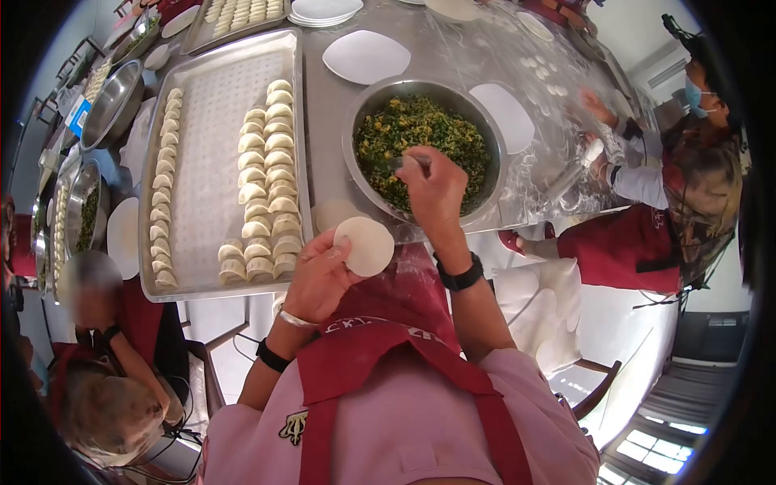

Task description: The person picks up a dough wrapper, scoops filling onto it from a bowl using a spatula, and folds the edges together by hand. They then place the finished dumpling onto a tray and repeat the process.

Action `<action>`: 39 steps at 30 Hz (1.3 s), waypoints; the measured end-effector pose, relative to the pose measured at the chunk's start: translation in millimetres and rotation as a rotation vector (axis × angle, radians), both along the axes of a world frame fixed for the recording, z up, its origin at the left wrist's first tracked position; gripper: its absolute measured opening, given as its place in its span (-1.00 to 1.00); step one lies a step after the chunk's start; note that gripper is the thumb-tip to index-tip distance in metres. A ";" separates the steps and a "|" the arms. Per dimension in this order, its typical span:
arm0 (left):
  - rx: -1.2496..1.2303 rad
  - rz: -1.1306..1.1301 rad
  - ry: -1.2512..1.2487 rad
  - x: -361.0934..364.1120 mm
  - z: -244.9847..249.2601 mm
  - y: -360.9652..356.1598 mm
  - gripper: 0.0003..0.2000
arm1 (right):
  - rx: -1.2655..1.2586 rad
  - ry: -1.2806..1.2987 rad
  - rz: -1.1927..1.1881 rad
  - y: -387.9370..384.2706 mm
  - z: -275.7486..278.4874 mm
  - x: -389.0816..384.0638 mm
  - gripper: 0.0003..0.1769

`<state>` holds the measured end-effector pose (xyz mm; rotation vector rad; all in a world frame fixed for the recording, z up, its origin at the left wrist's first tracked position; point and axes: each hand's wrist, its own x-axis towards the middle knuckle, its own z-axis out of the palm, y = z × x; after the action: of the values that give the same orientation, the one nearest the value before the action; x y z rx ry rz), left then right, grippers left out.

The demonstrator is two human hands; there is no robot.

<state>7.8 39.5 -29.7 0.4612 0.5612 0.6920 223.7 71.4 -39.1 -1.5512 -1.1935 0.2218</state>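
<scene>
My left hand (317, 279) pinches a dumpling wrapper (368, 247) while my right hand (437, 187) grips a metal utensil (397, 162), green filling (424, 121) beneath it.

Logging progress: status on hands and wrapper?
Left hand holds round wrapper, bare on top. Right hand grips utensil over filling. Nothing seen between wrapper and bowl.

On my feed, the utensil (396, 162) in the right grip (436, 187) is mostly hidden; its working end may be in the filling (420, 121), can't confirm. Left grip (318, 279): some fingers lost behind the round wrapper (370, 249). Pale disc (330, 212) on the desk (326, 166), partly covered. Far tray (234, 38) cut by the top edge. Person at left (139, 339), blurred patch. Dough bits (542, 68) too small for me.
</scene>
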 end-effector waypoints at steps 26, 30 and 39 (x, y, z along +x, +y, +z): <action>0.032 -0.024 0.039 -8.5 -10.5 5.2 -0.67 | -0.208 0.457 -0.066 -27.2 10.3 36.9 -0.82; 0.031 0.000 0.033 -4.6 -9.3 5.9 -0.68 | -0.241 0.567 -0.043 -20.9 8.2 34.5 -0.81; 0.011 0.073 0.038 8.1 8.6 14.9 -0.67 | -0.282 0.836 -0.014 -10.4 3.9 40.6 -0.78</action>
<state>15.8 54.3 -21.1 0.4667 0.6129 0.7574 264.3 61.0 -35.2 -1.4616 -0.4964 0.9571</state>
